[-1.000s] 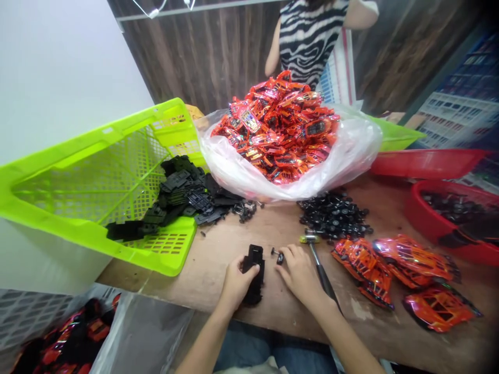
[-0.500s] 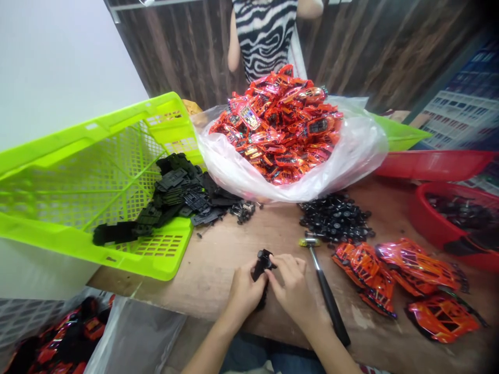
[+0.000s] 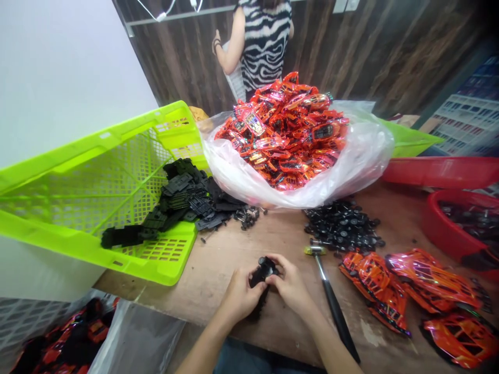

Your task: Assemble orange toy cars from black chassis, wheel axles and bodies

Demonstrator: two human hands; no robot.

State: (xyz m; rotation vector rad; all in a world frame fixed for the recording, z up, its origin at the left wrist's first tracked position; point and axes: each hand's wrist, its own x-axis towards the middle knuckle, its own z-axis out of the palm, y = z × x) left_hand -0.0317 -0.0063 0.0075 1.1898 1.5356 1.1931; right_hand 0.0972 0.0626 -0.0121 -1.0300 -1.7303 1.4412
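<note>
- The person's left hand [image 3: 242,292] is curled closed around a narrow black plastic toy-car chassis [image 3: 259,276], thumb on the near side, apparently to steady it.
- The right hand [image 3: 290,283] is partly closed, its thumb and fingers pinching the chassis's far end, where a small round black wheel seems to sit; the fingers hide the exact contact.
- The chassis is held tilted between both hands, just above the brown wooden tabletop [image 3: 218,254], likely so that its end faces the fingertips.
- Just right of the right hand lies a hammer with a yellow-tipped head and black handle [image 3: 340,319], probably kept there for easy reach.
- Beyond it is a heap of black wheels on metal axles [image 3: 343,228]; right of the hammer rest glossy orange car shells [image 3: 376,291].
- Left and ahead, flat black chassis pieces [image 3: 183,189] spill from a lime-green plastic crate [image 3: 171,272] lying on its side, which presumably leaves them easy to pick.
- Farthest out on the table, a translucent white plastic bag [image 3: 362,140] holds a mound of shiny red-orange shells [image 3: 280,137], its rim seemingly rolled down for access.
</note>
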